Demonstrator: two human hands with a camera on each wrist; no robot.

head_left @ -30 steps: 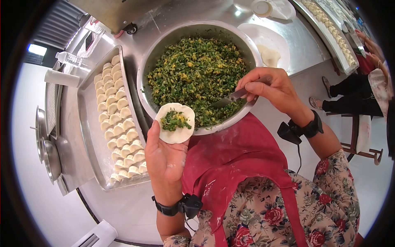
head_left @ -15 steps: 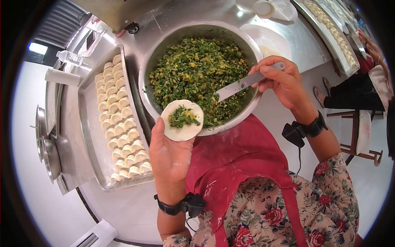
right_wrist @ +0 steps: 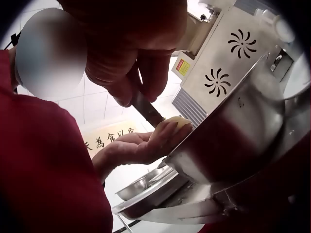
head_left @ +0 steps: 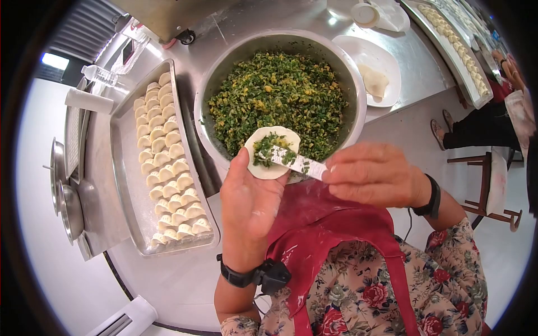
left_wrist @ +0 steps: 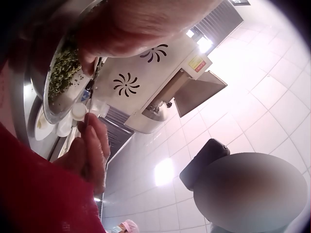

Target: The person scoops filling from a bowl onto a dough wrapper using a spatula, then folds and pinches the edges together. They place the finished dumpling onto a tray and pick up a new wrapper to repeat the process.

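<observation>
In the head view the left hand (head_left: pixel 249 207) holds a round dough wrapper (head_left: pixel 259 168) on its fingers, thumb at the edge, by the near rim of the big metal bowl (head_left: pixel 358 101). Green and yellow filling (head_left: pixel 268 147) lies in the wrapper's middle. The right hand (head_left: pixel 381 176) grips a flat metal spatula (head_left: pixel 308 166), its tip against that filling, with green bits along the blade. Chopped filling (head_left: pixel 280 95) fills much of the bowl. The right wrist view shows the spatula (right_wrist: pixel 146 108) reaching down to the wrapper (right_wrist: pixel 177 122) on the left hand (right_wrist: pixel 141 145).
A metal tray (head_left: pixel 131 196) with rows of folded dumplings (head_left: pixel 168 162) stands left of the bowl. Right of it are a white plate (head_left: pixel 386 67) with wrappers (head_left: pixel 372 81) and a white container (head_left: pixel 365 15). Another dumpling tray (head_left: pixel 451 50) and a person (head_left: pixel 487 126) are at the far right.
The right hand has come down and left from the bowl's right rim, bringing the spatula onto the filling in the wrapper. The left hand with the wrapper has shifted right and slightly up.
</observation>
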